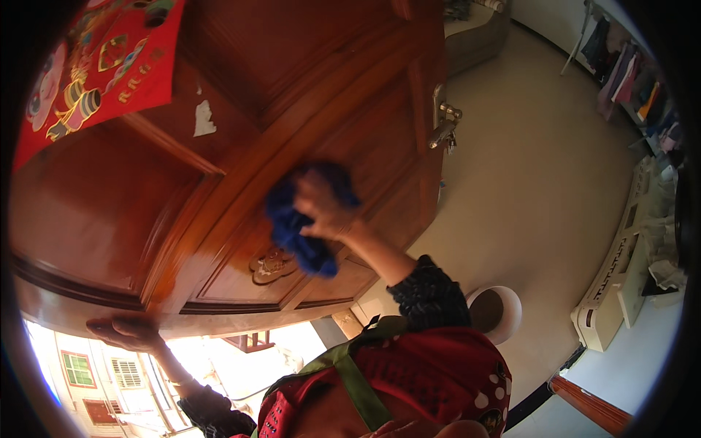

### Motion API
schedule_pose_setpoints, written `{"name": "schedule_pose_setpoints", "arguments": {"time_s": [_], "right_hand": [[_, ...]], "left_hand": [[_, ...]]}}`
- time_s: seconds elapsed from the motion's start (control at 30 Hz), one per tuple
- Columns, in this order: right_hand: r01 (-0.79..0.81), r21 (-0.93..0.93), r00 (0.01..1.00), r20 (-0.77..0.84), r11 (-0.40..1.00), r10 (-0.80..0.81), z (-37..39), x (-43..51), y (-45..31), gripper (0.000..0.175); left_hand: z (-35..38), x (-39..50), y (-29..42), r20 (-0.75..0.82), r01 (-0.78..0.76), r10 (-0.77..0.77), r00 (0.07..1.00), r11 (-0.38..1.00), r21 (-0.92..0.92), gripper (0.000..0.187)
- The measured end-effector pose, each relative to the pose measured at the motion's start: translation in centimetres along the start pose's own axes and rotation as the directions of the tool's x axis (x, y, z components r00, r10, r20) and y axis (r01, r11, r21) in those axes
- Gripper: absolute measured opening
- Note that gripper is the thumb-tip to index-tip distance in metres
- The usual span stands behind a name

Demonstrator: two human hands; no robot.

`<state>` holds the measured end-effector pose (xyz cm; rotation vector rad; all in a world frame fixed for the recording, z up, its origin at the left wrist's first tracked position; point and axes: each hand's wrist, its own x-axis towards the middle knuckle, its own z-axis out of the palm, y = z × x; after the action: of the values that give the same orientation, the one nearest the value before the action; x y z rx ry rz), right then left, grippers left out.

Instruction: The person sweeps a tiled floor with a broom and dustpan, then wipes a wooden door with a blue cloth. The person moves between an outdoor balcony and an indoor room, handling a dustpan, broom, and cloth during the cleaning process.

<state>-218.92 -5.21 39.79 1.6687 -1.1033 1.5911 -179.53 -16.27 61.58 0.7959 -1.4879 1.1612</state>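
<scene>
A brown panelled wooden door (pixel 219 219) fills the left and middle of the view. My right hand (pixel 323 211) presses a blue cloth (pixel 312 241) against its panels; hand and cloth are slightly blurred. Just below the cloth is a carved ornament (pixel 271 265) on a lower panel. My left hand (pixel 128 334) rests at the near edge of the door, with no object visible in it. A red printed poster (pixel 120 71) is stuck on the door at the upper left, and a torn white paper scrap (pixel 205 119) lies beside it.
A metal door handle (pixel 444 128) with keys sits at the door's far edge. On the floor to the right stands a white bucket (pixel 495 315). Farther right are a long cream-coloured appliance (pixel 608 295) and hanging clothes (pixel 621 71). A sofa (pixel 476 38) is at the top.
</scene>
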Motion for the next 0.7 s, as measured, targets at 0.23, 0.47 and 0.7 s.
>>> {"name": "schedule_pose_setpoints", "arguments": {"time_s": [0.23, 0.47, 0.7], "right_hand": [[-0.507, 0.298, 0.691, -0.42, 0.809, 0.588, -11.7, 2.9, 10.6, 0.056], [-0.487, -0.048, 0.763, -0.51, 0.872, 0.397, -11.5, -5.9, 13.3, 0.037], [-0.741, -0.64, 0.568, -0.437, 0.204, 0.697, -12.5, -13.1, 7.5, 0.042]], "left_hand": [[0.3, -0.1, -0.3, 0.019, 0.09, -0.089, 0.996, 0.992, -0.085, 0.061], [0.0, 0.0, 0.6, -0.028, 0.117, -0.124, 0.992, 0.974, -0.192, 0.059], [0.7, -0.2, 0.1, -0.014, 0.197, -0.215, 0.976, 0.915, -0.352, 0.059]]}}
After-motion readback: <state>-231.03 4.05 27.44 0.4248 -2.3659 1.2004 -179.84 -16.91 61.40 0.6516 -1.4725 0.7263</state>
